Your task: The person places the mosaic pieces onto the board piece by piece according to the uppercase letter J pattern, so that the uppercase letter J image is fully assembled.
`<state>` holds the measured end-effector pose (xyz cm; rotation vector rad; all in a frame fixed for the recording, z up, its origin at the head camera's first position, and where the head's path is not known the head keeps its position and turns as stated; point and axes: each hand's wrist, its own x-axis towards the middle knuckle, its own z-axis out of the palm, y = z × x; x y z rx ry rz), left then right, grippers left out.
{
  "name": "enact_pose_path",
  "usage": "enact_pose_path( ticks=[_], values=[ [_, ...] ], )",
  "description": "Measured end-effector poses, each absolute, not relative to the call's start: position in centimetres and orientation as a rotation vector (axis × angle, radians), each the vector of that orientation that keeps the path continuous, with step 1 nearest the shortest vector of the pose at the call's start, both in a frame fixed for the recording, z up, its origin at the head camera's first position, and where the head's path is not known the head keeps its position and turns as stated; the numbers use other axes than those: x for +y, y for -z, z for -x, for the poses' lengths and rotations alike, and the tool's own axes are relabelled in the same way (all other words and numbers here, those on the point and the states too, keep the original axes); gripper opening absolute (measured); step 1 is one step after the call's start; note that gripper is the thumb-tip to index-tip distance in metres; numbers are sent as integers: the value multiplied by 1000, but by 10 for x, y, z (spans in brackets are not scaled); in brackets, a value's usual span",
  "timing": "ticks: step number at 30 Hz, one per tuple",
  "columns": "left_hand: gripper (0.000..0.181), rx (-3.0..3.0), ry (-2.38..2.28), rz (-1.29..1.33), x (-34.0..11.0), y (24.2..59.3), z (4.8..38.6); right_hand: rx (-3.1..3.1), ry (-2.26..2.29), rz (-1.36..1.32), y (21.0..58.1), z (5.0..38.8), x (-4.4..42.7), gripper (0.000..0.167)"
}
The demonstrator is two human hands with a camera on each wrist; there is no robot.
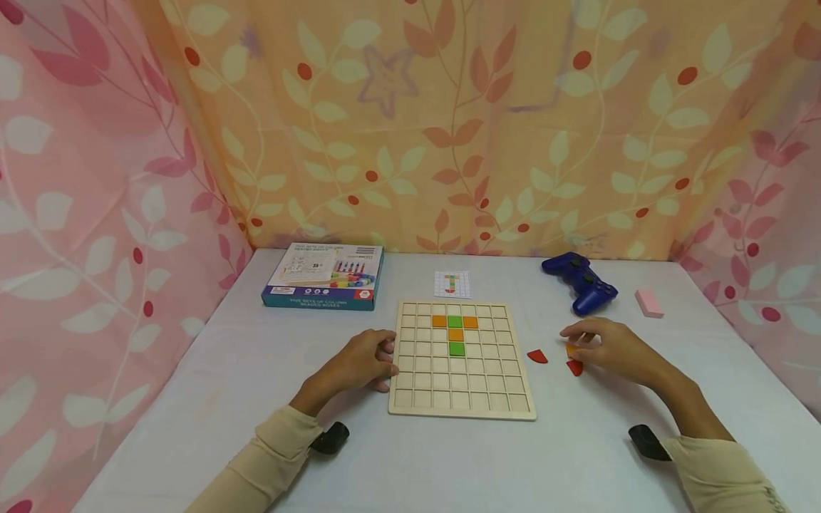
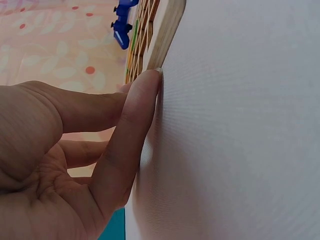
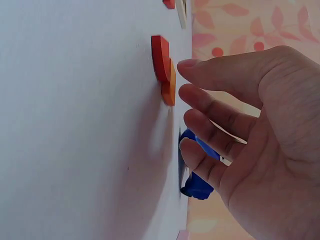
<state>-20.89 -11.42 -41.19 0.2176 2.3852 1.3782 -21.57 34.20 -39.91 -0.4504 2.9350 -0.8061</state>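
Observation:
In the head view, a square wooden grid board lies on the table with orange and green square tiles set in its upper cells. My left hand rests at the board's left edge, and a fingertip touches that edge in the left wrist view. Right of the board, my right hand hovers over an orange tile with its fingers loosely bent. The right wrist view shows a gap between fingertips and tile. A red quarter-round piece lies against the tile; another red piece lies closer to the board.
Behind the board lies a small pattern card. A boxed bead set stands at the back left. At the back right are a blue game controller and a pink block. Patterned curtains enclose the table.

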Motion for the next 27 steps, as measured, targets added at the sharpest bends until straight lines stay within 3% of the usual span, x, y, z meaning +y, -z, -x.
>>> enact_pose_path(
  ticks=[27],
  values=[
    [66,2377,-1371,-222,-115,414,210,2927,688,447,403,212,360,32]
  ],
)
